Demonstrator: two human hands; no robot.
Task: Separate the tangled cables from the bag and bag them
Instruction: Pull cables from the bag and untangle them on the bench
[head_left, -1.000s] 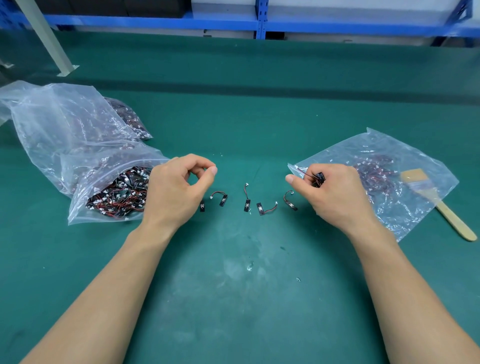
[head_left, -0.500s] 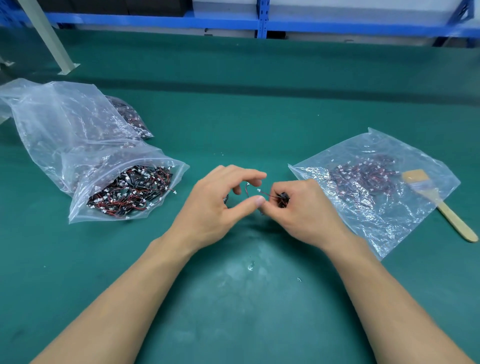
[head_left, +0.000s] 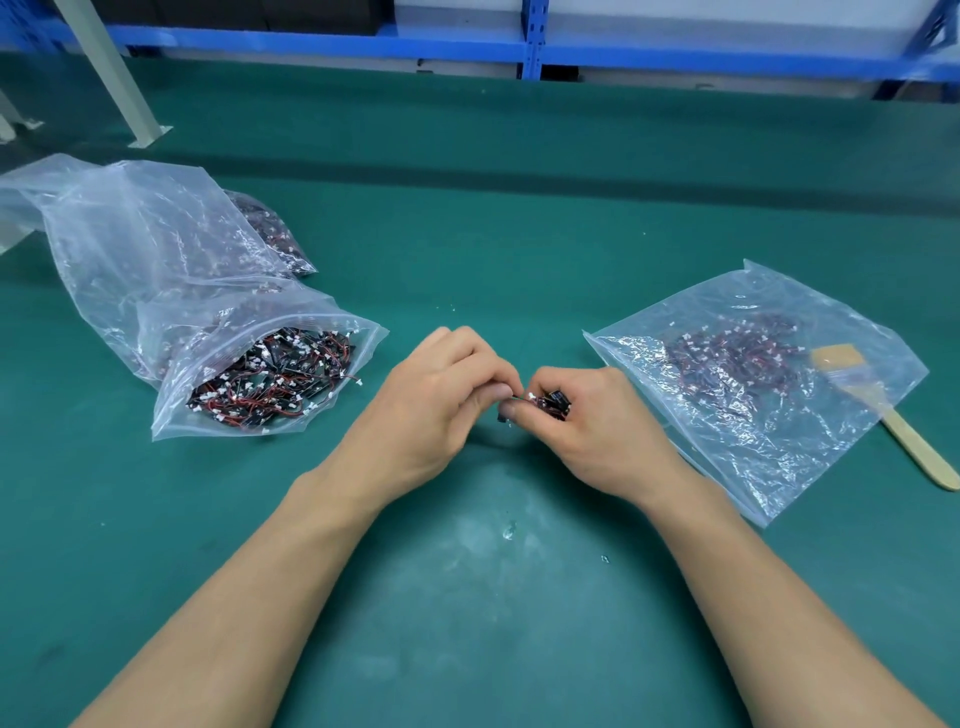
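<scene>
My right hand (head_left: 592, 426) grips a small bunch of short black-and-red cables (head_left: 551, 402) with white plugs. My left hand (head_left: 436, 400) meets it at the table's middle, and its fingertips pinch the end of a cable sticking out of that bunch. On the left lies an open clear bag (head_left: 218, 332) with a tangled heap of the same cables (head_left: 270, 379) spilling at its mouth. On the right a flat clear bag (head_left: 753, 431) holds a smaller lot of cables (head_left: 727, 358). The loose cables on the mat are hidden behind my hands.
A wooden-handled brush (head_left: 883, 415) lies at the right bag's edge. A second cable bag (head_left: 270, 234) sits behind the left one. A grey post (head_left: 109, 73) stands at the far left, with blue shelving (head_left: 530, 47) along the back. Green mat (head_left: 467, 597) lies under my forearms.
My left hand moved right from beside the open bag to meet my right hand. My right hand came left and nearer with its bunch. The loose cables on the mat are now covered.
</scene>
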